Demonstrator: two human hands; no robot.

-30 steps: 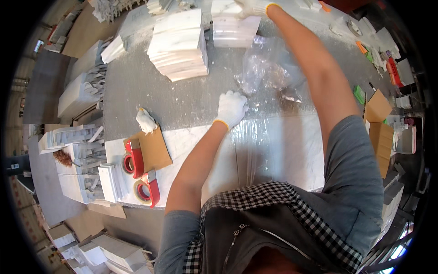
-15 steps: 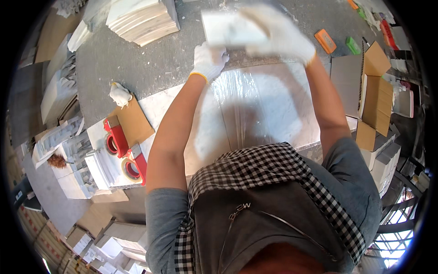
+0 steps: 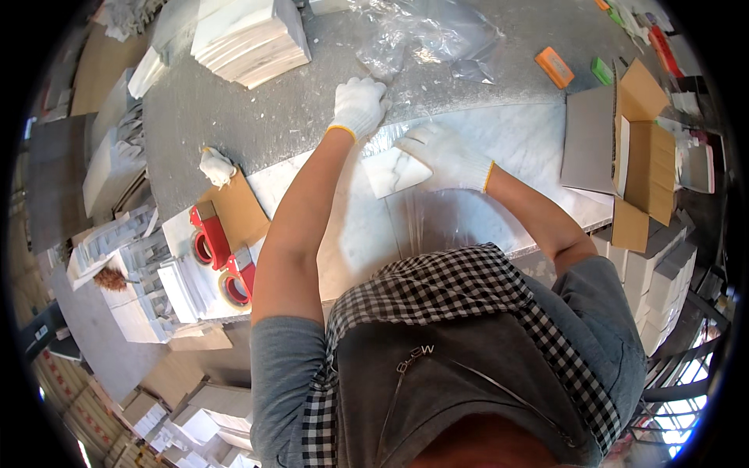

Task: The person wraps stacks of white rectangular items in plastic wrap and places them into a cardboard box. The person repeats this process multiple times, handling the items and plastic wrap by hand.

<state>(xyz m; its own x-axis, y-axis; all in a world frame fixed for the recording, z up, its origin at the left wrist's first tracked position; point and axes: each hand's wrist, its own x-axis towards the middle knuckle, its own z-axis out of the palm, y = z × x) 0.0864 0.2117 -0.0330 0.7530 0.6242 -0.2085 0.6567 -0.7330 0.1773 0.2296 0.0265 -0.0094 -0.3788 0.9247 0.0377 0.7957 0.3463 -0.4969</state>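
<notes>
My left hand (image 3: 360, 108), in a white knit glove with a yellow cuff, is closed at the far edge of the pale marble surface. Clear plastic film (image 3: 415, 226) stretches from beside it toward my apron; whatever its curled fingers hold is hidden. My right hand (image 3: 452, 160), gloved the same way, grips the right side of a white, grey-veined marble tile (image 3: 395, 171). The tile lies low over the film, its corner pointing toward me; I cannot tell if it touches.
A stack of white tiles (image 3: 251, 40) stands at the far left, with crumpled clear plastic (image 3: 437, 39) right of it. An open cardboard box (image 3: 647, 168) is on the right. Red tape dispensers (image 3: 209, 238) sit at left beside a cardboard piece (image 3: 238, 209). An orange block (image 3: 554, 68) lies far right.
My right hand has brought the tile down toward me, from beyond the marble surface to over the film. The crumpled plastic behind it now shows. My left hand stays nearly in place.
</notes>
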